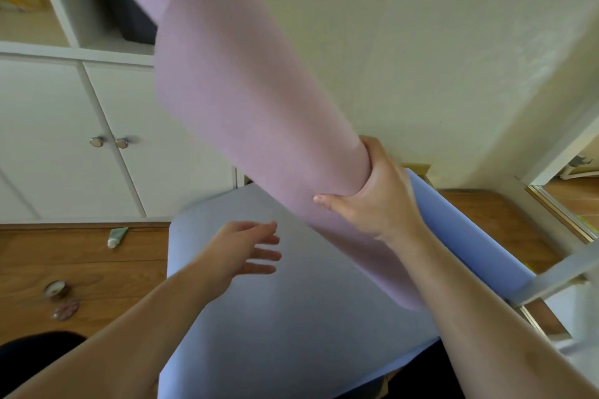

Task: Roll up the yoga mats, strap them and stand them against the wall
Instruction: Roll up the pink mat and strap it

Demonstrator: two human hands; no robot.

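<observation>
Two bare forearms enter from the bottom edge, nearest the camera. Left hand (pixel 249 248): fingers straight and spread, holding nothing, above the blue mat (pixel 291 301) and short of the roll; whether it touches the mat cannot be told. Right hand (pixel 376 194): wrapped round the lower part of the pink rolled mat (pixel 240 84), thumb across the near face, fingers curled behind. Pink rolled mat: tilted, lower end near the person over the blue mat, upper end running up and left out of the top edge, crossing in front of the cream wall (pixel 421 42); no strap is visible on it. Blue mat: lying flat and unrolled on the wooden floor (pixel 81 262), far edge close to the wall base. Left floor strip: a small tube (pixel 116 236), a tape roll (pixel 55 290) and a small pink item (pixel 66 309), well apart from the mat. Beyond: white cabinet (pixel 64 139) with two round knobs, open shelves above. Right: a pale bar (pixel 557 272) at the blue mat's edge.
</observation>
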